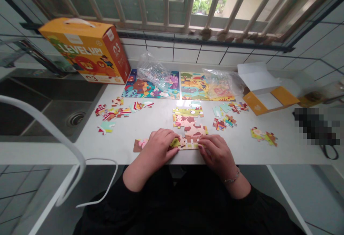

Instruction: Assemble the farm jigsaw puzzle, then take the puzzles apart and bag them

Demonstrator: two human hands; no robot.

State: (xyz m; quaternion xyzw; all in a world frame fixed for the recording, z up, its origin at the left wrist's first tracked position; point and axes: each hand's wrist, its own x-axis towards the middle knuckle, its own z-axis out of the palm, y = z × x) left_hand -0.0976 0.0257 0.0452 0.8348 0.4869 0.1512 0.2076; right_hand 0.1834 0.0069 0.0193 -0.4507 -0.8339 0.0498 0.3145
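Head camera view shows two bare hands working on a partly joined puzzle [194,131], which lies flat on the white worktop [161,121], close to its front edge. In the puzzle one can see brown spots on a pale animal, a white fence at the bottom and a green meadow at the top. Its lower strip [138,145] reaches out to the left, partly covered by the left hand [161,144].

The left hand is bent and rather narrow; a yellow-green piece [175,142] shows between its thumb and fingers, but I cannot tell if they grip it or only press it. The right hand [215,151] has its fingers close together, with the tips at the lower right corner of the puzzle; whether they pinch something, I cannot tell. A bracelet [232,177] is around the right wrist.

Loose pieces with red barn parts [118,113] lie on the left, other loose pieces [229,116] on the right, and a yellow-green group [263,136] farther right. Behind the puzzle, a blue picture sheet [139,88] and a yellow picture sheet [192,88] lie side by side, each partly under clear plastic. An orange box [87,53] stands behind the sink [88,114], and a small open box [255,102] is at the right.
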